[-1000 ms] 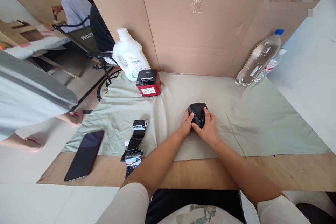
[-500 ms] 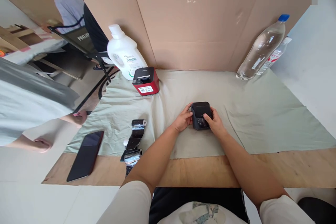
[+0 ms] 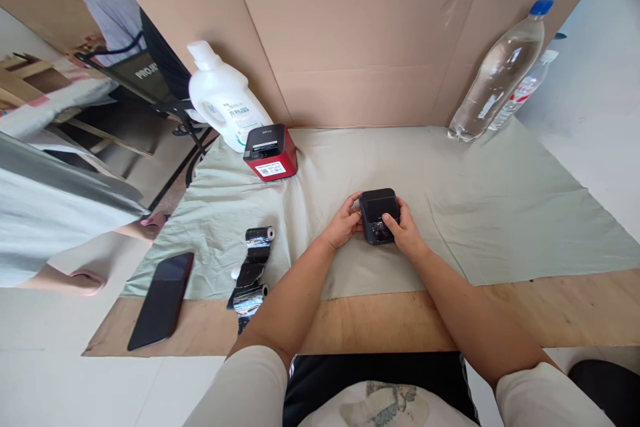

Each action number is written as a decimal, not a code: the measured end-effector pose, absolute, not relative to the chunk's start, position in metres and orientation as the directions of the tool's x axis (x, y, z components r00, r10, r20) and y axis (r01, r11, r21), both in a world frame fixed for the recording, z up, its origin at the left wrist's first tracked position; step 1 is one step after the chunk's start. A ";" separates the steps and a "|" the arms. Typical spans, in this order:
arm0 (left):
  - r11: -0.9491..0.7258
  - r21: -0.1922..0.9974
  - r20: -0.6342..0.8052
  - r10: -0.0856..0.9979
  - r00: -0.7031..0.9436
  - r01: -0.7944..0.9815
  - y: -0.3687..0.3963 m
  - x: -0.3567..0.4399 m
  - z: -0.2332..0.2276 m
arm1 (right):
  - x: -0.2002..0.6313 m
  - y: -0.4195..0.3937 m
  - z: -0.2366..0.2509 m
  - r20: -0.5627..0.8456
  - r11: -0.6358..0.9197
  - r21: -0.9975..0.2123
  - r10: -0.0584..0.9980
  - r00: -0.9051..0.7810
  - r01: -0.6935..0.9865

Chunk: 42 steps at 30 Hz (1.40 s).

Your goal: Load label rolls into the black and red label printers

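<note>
At frame centre, your left hand (image 3: pixel 343 224) and right hand (image 3: pixel 407 235) both clasp the small black printer (image 3: pixel 379 213); it rests steadied on the bench (image 3: pixel 380 320).

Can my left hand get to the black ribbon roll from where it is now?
Probably yes. The left hand rests on the small black printer, and the ribbon roll lies to its left on the cloth, with only bare cloth between them.
</note>
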<state>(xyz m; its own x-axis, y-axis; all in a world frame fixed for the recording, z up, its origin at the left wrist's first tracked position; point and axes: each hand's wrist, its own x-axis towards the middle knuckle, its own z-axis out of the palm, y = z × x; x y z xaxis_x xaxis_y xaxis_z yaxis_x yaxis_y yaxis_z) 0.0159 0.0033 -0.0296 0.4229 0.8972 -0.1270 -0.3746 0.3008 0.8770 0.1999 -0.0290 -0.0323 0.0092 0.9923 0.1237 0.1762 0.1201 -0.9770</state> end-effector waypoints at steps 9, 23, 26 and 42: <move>0.293 0.890 -0.131 0.899 0.418 -0.350 0.004 0.016 -0.029 | 0.200 -0.027 -0.041 0.090 0.092 -0.992 0.996 -0.024 0.088; 0.005 0.949 0.077 0.966 0.248 -0.314 -0.003 0.024 -0.025 | 0.197 -0.029 -0.034 0.044 0.033 -0.993 0.994 0.100 0.115; -0.107 0.967 0.134 0.986 0.103 -0.233 0.000 0.027 -0.023 | 0.195 -0.032 -0.033 0.085 0.071 -0.980 0.994 0.066 0.188; 0.111 0.922 -0.063 0.988 -0.140 0.370 0.037 0.037 0.001 | 0.183 -0.059 -0.011 0.157 0.131 -0.659 0.987 -0.035 0.740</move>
<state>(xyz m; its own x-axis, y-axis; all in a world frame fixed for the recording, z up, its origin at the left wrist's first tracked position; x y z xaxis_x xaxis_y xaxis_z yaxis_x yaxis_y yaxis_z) 0.0374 0.0372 0.0011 -0.1402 0.9882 -0.0625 0.3703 0.1109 0.9223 0.1834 -0.0588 -0.0108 -0.0350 0.9870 0.1566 0.7402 0.1309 -0.6595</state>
